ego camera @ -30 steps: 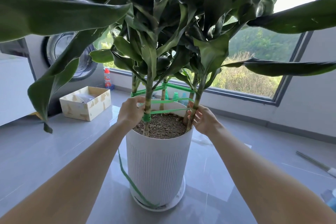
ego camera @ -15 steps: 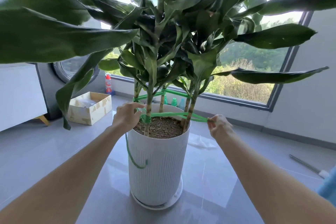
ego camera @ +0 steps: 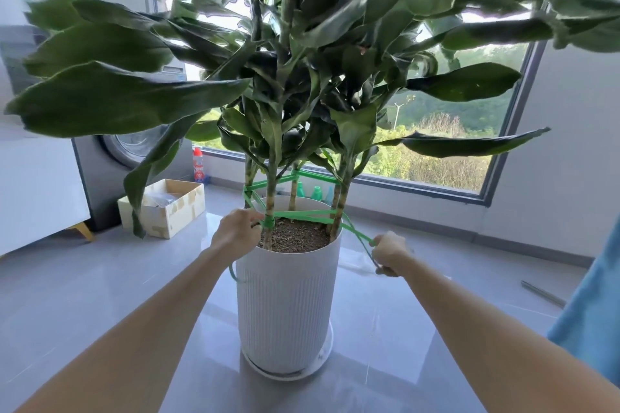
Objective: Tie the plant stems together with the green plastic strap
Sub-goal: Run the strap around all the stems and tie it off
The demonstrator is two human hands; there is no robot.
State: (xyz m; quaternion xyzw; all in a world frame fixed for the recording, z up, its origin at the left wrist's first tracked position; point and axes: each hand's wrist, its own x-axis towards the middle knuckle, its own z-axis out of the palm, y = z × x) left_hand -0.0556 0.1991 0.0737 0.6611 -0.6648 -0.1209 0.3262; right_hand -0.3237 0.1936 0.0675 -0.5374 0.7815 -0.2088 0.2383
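Observation:
A tall white ribbed pot holds a leafy plant with several thin stems. A green plastic strap runs around and between the stems just above the soil, with a second ring higher up. My left hand grips the strap at the front left stem, where it is wound round in a knot. My right hand is right of the pot rim and grips the strap's free run, pulled taut from the right stems. A short loop of strap hangs below my left wrist.
A cardboard box sits on the grey tiled floor at left, a washing machine behind it. A red bottle and green bottles stand by the window sill. A metal rod lies at right, blue cloth at the right edge.
My right hand has left the right stems and pulled the strap out to the right and down, drawing it tight. My left hand stays at the front stem. The hanging tail has shortened.

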